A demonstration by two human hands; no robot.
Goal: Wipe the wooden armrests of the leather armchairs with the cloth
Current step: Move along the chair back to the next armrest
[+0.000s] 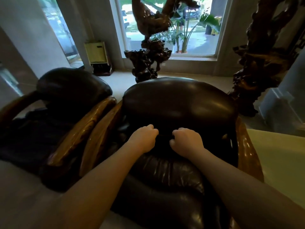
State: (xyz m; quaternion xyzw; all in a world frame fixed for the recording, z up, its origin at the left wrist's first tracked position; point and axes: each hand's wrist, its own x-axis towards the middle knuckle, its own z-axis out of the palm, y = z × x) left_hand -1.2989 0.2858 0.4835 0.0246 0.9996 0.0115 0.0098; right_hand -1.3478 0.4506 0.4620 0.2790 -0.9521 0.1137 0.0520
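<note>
Head view, two leather armchairs [165, 113], left hand [144, 138], right hand [187, 140], both fisted

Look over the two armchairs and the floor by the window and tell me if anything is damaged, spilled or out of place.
Nothing stands out. Both armchairs stand upright side by side, their wooden armrests glossy and unbroken. The floor by the window shows no spill. The seat leather is creased, which looks like ordinary wear.

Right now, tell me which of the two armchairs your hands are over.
The armchair on the right, straight ahead. Both the left hand and the right hand are curled over its dark seat; the other armchair sits untouched to the left.
</note>
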